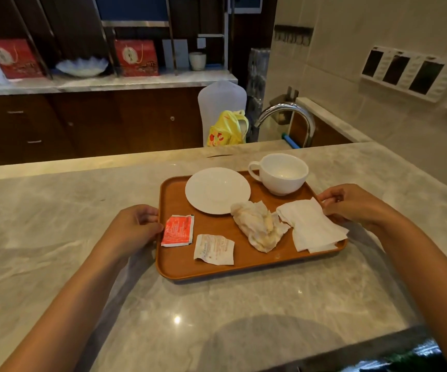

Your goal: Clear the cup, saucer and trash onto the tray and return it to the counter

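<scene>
A brown tray (179,267) rests on the marble counter (56,237). On it stand a white saucer (217,190) at the back left and an empty white cup (281,173) at the back right. A crumpled stained napkin (260,226), a folded white napkin (311,229), a red sachet (178,230) and a torn white sachet (213,249) lie in front of them. My left hand (134,229) grips the tray's left rim. My right hand (351,205) grips the right rim, touching the folded napkin.
Beyond the counter's far edge curves a chrome faucet (289,114). A yellow bag (227,128) hangs on a white chair. Dark cabinets and a shelf with red boxes (136,57), a glass dish and a cup line the back wall. A tiled wall rises at right.
</scene>
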